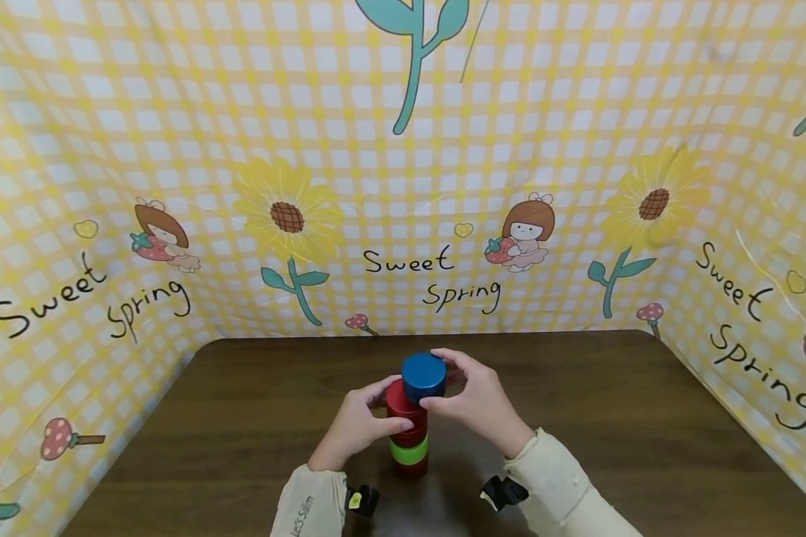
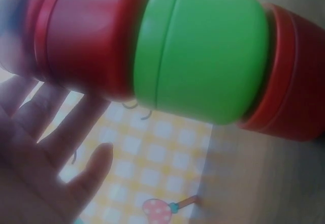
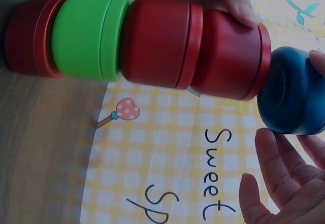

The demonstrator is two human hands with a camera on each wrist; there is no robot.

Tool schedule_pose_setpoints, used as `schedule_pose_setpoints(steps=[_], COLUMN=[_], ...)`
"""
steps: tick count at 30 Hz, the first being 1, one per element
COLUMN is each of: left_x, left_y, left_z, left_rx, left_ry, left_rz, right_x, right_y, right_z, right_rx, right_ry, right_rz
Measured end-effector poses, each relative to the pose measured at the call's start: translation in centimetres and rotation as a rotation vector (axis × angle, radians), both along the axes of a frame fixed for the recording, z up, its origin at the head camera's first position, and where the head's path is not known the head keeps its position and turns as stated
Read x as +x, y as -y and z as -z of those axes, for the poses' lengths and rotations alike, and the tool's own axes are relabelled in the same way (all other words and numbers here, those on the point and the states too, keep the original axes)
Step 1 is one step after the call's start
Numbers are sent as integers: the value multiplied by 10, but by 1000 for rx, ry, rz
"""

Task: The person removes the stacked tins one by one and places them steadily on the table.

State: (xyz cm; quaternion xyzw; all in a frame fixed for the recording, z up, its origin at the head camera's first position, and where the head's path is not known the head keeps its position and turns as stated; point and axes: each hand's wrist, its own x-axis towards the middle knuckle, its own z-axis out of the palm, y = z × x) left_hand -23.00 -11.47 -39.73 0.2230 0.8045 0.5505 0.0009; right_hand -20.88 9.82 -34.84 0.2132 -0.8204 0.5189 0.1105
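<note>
A column of round lidded jars stands upright on the table: a dark red jar at the bottom, a green jar, then two more red ones. My left hand grips the top red jar from the left, thumb at the near side and fingers behind. That jar sits slightly off line from the red jar under it. My right hand pinches a blue jar between thumb and fingers. In the right wrist view, the blue jar's base is tilted and right at the top red jar's lid.
The dark brown wooden table stretches out around the stack. A yellow checked cloth with printed flowers and lettering hangs behind and on both sides. Black cameras sit at the wrists.
</note>
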Motion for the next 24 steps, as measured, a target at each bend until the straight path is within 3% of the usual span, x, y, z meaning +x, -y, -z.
schedule_pose_setpoints(steps=[10, 24], left_x=[-2, 0], left_y=[-2, 0], left_z=[1, -2], left_rx=[-9, -33], left_ry=[-21, -31], left_rz=[3, 1], right_x=[0, 1], right_y=[-19, -41], right_z=[-1, 5], right_rx=[17, 12], right_ry=[35, 77], right_rz=[73, 95])
